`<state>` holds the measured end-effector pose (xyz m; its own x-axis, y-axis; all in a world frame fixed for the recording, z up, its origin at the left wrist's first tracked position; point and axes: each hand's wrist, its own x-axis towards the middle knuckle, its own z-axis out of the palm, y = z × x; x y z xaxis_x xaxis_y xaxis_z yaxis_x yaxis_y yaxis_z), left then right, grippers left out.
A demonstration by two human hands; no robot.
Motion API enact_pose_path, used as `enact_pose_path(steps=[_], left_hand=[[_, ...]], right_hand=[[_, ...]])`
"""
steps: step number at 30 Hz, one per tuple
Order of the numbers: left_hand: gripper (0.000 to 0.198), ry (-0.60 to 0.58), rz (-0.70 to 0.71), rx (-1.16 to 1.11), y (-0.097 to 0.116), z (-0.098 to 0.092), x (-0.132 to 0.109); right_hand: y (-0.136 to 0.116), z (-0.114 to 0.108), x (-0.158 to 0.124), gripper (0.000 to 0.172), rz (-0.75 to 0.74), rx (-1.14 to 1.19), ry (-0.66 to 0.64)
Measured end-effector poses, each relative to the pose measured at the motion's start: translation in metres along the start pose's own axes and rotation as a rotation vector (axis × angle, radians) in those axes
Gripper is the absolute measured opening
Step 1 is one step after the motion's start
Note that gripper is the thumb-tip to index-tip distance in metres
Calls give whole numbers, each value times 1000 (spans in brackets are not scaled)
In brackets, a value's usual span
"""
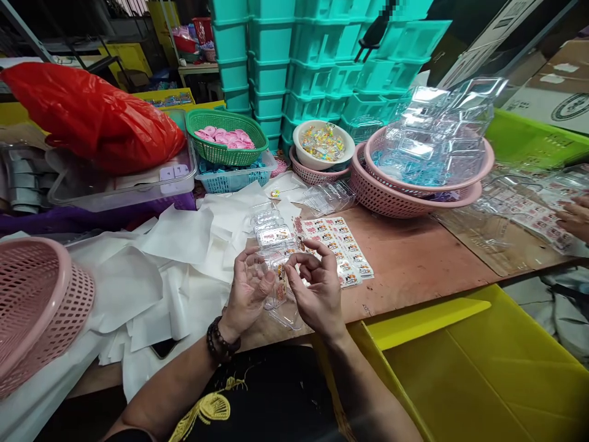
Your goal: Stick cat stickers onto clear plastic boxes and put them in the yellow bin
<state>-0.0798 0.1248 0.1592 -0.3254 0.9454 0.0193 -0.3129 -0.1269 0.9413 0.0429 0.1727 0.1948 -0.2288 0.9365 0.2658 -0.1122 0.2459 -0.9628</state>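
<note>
My left hand (251,279) is closed round a clear plastic case (276,294), thumb on its near side. The fingers of my right hand (315,279) are pinched together at the case's right side, at the edge of a small printed sticker (281,273). Whether the sticker lies flat on the plastic is too small to tell. Behind my hands, several clear cases (271,230) with printed stickers lie in an overlapping row. Right of them is a sheet of cartoon stickers (343,245), partly hidden by my right hand.
White backing papers (179,236) cover the left of the table (396,258). Pink baskets (414,205) heaped with clear cases (427,129) stand at right; another pink basket (69,294) is near left. A co-worker's hand (575,218) is at far right. Teal crates (317,67) rise behind.
</note>
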Motion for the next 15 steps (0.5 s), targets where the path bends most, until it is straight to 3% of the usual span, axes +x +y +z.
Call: enact_pose_path(steps=[8, 13, 15], left_hand=[[64, -7, -166, -135, 17, 10, -2], [63, 286, -275, -157, 27, -4, 12], [61, 234, -257, -190, 32, -7, 14]], right_hand=[[-18, -7, -8, 42, 70, 194, -90], [-42, -15, -17, 41, 53, 201, -110], [-46, -18, -12, 39, -1, 189, -50]])
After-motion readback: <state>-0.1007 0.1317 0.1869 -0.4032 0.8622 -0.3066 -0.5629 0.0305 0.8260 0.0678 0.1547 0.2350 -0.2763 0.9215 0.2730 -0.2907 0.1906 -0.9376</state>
